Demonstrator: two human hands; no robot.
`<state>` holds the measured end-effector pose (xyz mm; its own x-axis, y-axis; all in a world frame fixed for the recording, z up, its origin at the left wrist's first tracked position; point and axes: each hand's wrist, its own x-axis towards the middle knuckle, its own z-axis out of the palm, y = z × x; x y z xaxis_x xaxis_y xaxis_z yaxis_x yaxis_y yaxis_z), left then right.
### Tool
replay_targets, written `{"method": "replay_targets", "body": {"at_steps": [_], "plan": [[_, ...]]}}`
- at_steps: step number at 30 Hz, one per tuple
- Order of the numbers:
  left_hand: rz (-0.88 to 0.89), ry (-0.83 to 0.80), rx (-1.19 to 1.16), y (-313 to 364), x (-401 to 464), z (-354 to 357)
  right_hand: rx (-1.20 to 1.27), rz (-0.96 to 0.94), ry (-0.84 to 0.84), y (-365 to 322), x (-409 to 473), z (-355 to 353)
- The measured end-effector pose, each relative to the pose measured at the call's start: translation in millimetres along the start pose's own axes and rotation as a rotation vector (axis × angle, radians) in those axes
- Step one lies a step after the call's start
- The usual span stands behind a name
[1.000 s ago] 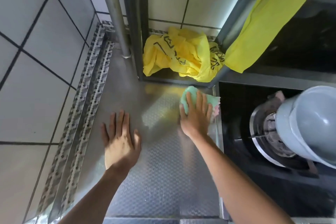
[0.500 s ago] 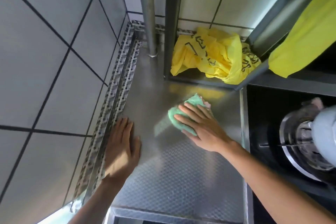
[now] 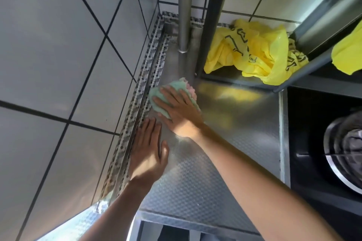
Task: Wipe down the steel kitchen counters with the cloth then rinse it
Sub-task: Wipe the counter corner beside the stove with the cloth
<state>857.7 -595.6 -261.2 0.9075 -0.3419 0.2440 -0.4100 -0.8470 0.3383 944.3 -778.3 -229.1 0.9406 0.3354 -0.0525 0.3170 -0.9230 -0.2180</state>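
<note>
A green and pink cloth lies on the patterned steel counter, close to the counter's left edge by the tiled wall. My right hand presses flat on the cloth with straight, spread fingers. Just below it, my left hand rests flat on the counter along the left edge, fingers straight, holding nothing. My right forearm crosses the counter from the lower right.
A crumpled yellow plastic bag lies on a low shelf behind the counter. A steel pole stands at the back corner. A gas burner with a pot sits at right. A patterned trim strip runs along the tiled wall.
My right hand has slid the cloth leftward across the counter, from the right edge near the stove to the left edge by the wall. My left hand stays flat near the left edge.
</note>
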Motion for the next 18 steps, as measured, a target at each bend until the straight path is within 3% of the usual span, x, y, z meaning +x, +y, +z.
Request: {"method": "replay_targets", "body": {"at_steps": [3,8,10,12,14,18], "plan": [[-0.013,-0.005,-0.005,1.1,0.3,-1.4,0.005,0.055,0.077,32.4,-63.4,-2.4],[-0.012,-0.029,-0.015,4.0,0.6,-5.4,0.035,0.568,0.048,104.4,-153.1,-18.7],[-0.015,-0.037,-0.015,6.5,1.2,-7.1,0.074,0.799,0.057,111.4,-146.9,-20.6],[-0.02,-0.044,-0.011,8.1,2.1,-9.2,0.076,0.891,0.051,94.2,-118.5,-18.1],[-0.016,-0.051,-0.014,9.0,2.1,-11.7,0.087,0.764,0.07,61.9,-90.2,-12.4],[-0.037,-0.076,0.014,14.7,3.7,-20.0,0.068,0.31,0.052,-9.3,-84.1,4.9]]}}
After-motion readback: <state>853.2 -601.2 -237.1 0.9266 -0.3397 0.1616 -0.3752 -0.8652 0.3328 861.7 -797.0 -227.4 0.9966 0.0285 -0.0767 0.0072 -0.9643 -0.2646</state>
